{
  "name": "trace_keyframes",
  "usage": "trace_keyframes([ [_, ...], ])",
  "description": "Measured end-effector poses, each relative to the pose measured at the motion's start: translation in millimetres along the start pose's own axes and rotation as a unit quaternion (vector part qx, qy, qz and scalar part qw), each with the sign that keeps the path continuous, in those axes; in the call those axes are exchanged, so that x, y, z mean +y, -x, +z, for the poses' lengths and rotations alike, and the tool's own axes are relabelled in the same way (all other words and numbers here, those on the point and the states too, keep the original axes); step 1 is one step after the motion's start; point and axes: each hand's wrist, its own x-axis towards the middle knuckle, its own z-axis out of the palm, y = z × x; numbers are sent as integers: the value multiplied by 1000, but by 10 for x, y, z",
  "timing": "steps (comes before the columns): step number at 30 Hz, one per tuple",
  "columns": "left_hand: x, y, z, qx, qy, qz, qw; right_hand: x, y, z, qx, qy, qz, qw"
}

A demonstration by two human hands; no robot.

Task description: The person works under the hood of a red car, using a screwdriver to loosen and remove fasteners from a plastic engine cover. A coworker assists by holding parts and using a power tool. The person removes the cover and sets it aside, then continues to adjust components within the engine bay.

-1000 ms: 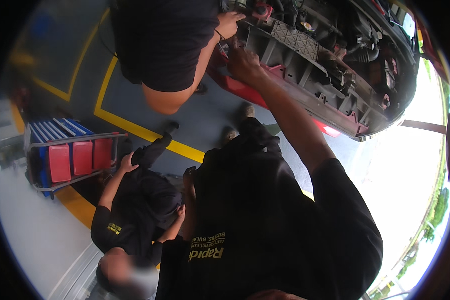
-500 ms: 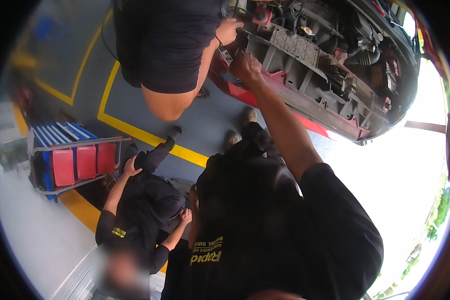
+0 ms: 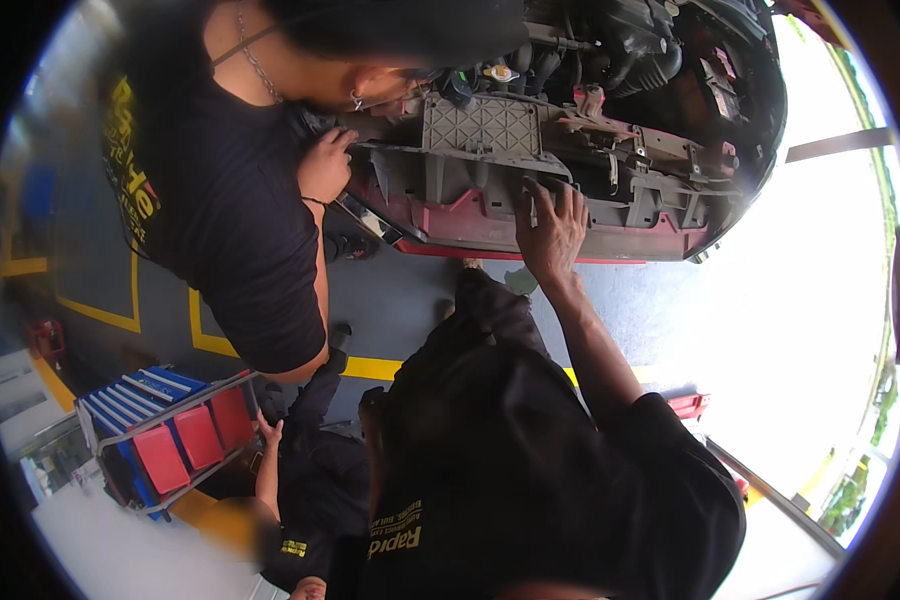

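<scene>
My right hand point(image 3: 552, 230) reaches over the front of a red car point(image 3: 610, 247) whose engine bay is exposed. Its fingers are bent and spread apart at the upper edge of the grey front panel point(image 3: 455, 180). Nothing plainly shows in its grasp; whether the fingertips touch the panel I cannot tell. A ribbed dark plate point(image 3: 482, 126) lies just beyond, to the left. Part of my left arm shows beside my black shirt point(image 3: 530, 450), but that hand is out of sight.
A co-worker in black point(image 3: 220, 200) leans over the car's left front corner, a hand point(image 3: 327, 165) near its edge. Another person point(image 3: 315, 490) is low down at the lower left, beside a rack with red and blue panels point(image 3: 160, 455). Yellow lines point(image 3: 370, 368) mark the grey floor.
My right hand has gone from a closed shape near the car's left front corner to spread fingers at the middle of the front. The co-worker has bent down over the engine bay.
</scene>
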Motion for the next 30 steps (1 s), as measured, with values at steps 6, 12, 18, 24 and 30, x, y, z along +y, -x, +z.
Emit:
trace_keyframes([
  [6, 1922, -591, 276, -53, -17, 95, 994, 764, -354, -43, -192, 38, 85, 977],
  [12, 3729, -911, 646, -123, -33, 183, 975, 907, -309, 137, -123, 38, 39, 991],
  [18, 4495, -1046, 761, 55, 51, 196, 978, 994, -310, 172, -106, 22, 20, 994],
  [24, 4583, -1307, 826, 264, 122, 140, 946, 994, -355, 153, -132, 13, 38, 990],
  [30, 4713, -1552, 806, 260, -53, 174, 948, 900, -526, -5, -214, -11, 83, 973],
])
